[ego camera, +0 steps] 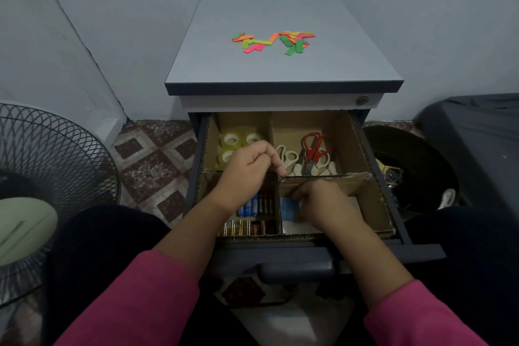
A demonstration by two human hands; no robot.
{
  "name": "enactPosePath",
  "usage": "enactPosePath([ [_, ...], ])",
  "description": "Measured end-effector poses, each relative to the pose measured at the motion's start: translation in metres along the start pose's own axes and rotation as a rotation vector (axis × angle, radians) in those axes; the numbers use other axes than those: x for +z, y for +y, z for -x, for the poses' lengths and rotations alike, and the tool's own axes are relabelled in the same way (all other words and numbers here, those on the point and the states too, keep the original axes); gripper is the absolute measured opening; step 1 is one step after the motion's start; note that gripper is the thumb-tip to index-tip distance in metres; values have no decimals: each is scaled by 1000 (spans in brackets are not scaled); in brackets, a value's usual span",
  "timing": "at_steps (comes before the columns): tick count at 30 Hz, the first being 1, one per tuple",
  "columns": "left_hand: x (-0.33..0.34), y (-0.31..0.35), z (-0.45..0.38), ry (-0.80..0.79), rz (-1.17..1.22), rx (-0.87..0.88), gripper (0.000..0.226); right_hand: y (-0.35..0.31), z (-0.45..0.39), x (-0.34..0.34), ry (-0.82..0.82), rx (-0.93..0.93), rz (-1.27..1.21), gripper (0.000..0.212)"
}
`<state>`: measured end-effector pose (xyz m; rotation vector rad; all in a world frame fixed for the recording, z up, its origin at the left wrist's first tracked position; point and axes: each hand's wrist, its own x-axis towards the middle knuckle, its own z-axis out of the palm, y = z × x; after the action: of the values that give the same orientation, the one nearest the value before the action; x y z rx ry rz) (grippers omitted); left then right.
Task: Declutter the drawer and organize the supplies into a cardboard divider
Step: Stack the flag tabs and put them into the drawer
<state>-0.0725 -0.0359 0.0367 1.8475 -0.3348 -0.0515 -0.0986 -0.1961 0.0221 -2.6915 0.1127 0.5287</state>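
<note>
Far-left compartment: tape rolls (235, 140).
Far-right compartment: scissors (311, 153).
Near-left compartment: batteries (252, 215).
Left grip (248, 168): pinching cardboard divider (331, 177).
Right grip (323, 205): in near-right compartment, closure unclear.

I can't read any text, brand or number here: the labels on the batteries (254, 206) beneath my left hand (247, 168) are too small and blurred, and the blue packet (288, 208) by my right hand (323, 205) shows nothing legible

I think I am in a room at home, with a patterned tile floor (151, 160), a standing fan (42, 177) and a small drawer cabinet (283, 64).
</note>
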Motion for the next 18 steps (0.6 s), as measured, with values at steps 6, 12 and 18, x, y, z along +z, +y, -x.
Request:
enactPosePath([
  [6, 0, -1, 0, 1, -8, 7, 31, -7, -5, -2, -103, -7, 79, 50],
  [12, 1, -1, 0, 2, -2, 4, 33, -3, -3, 4, 1, -37, 52, 49],
  [18, 0, -3, -1, -5, -6, 5, 34, 0, -3, 6, 37, -45, 82, 37],
])
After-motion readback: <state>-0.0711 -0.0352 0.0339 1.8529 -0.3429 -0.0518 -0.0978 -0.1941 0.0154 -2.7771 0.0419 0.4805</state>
